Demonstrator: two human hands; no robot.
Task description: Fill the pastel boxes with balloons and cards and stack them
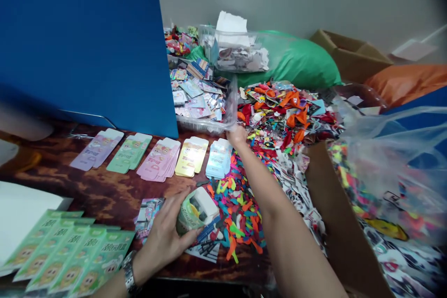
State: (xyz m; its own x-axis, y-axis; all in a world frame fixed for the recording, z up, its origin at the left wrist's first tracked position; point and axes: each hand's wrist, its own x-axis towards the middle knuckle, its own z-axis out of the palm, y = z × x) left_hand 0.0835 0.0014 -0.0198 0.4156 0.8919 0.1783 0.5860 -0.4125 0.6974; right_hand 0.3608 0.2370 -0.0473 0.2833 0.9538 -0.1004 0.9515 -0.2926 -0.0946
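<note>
My left hand (167, 223) is wrapped round a small green printed carton (190, 214) with its top open, and some contents show inside the mouth. Beneath the carton lie printed cards (206, 249) on the table. My right hand (237, 136) reaches forward to the front right corner of a clear plastic bin (206, 125) full of small printed packets (195, 100); its fingers are hidden from me. Under my right forearm spreads a pile of colourful balloons (240, 214).
Flat card stacks in purple (98, 149), green (129, 152), pink (159, 159), yellow (192, 156) and blue (219, 158) form a row. Green packs (70, 256) overlap at front left. A blue panel (87, 46) rises behind; a cardboard flap (342, 214) stands right of my arm.
</note>
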